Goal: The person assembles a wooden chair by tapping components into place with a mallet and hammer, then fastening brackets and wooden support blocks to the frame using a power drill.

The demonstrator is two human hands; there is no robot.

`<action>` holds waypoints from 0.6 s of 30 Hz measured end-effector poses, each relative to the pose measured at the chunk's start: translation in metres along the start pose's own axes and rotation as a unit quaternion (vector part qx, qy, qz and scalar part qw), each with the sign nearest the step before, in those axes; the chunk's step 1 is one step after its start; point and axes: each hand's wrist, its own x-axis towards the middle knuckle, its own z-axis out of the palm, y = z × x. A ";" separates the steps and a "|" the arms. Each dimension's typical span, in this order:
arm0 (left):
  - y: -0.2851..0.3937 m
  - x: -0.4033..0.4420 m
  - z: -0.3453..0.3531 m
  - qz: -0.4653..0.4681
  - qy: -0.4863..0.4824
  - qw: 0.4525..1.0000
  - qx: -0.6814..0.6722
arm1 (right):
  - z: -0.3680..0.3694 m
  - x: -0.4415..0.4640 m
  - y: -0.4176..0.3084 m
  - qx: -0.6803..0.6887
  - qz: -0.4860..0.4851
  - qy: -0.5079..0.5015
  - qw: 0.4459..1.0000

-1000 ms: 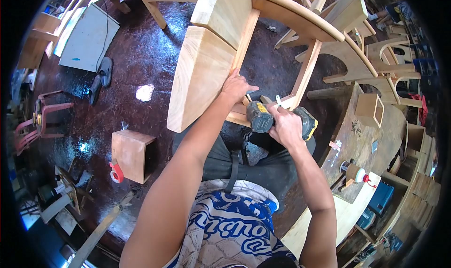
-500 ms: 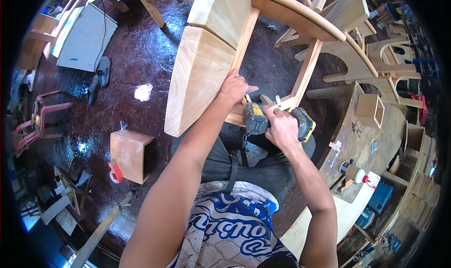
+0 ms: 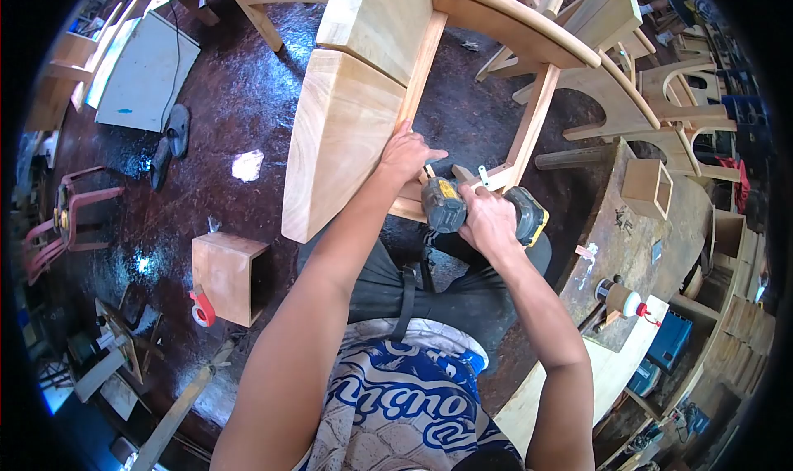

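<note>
My right hand (image 3: 489,221) is closed round the grip of a yellow-and-black cordless drill (image 3: 444,204). The drill's front end points up and left at the near corner of a curved wooden frame (image 3: 533,128). Against the rail beside the thick pale wooden slabs (image 3: 343,137), my left hand (image 3: 405,154) grips the wood, one digit sticking out to the right. Its other fingertips are partly hidden. A small white piece (image 3: 483,175) stands on the frame by the drill. Where the drill's tip meets the wood is too small to make out.
To the right is a worn workbench (image 3: 607,223) with a small wooden box (image 3: 647,188) and a glue bottle (image 3: 621,298). On the floor at left lie a wooden box (image 3: 227,277), a red tape dispenser (image 3: 201,307) and sandals (image 3: 169,145). Chair frames (image 3: 607,112) stand beyond.
The view has shifted slightly, so the frame and slabs appear a little further left. Both hands keep the same hold, and the drill stays at the same corner.
</note>
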 end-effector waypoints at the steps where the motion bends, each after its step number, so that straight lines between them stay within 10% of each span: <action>1: -0.001 0.001 0.001 0.002 -0.006 1.000 0.006 | 0.001 0.001 0.000 -0.003 0.008 -0.018 1.000; 18: 0.001 -0.002 -0.003 0.000 0.002 0.999 -0.033 | 0.000 0.009 -0.007 -0.010 0.034 -0.031 0.999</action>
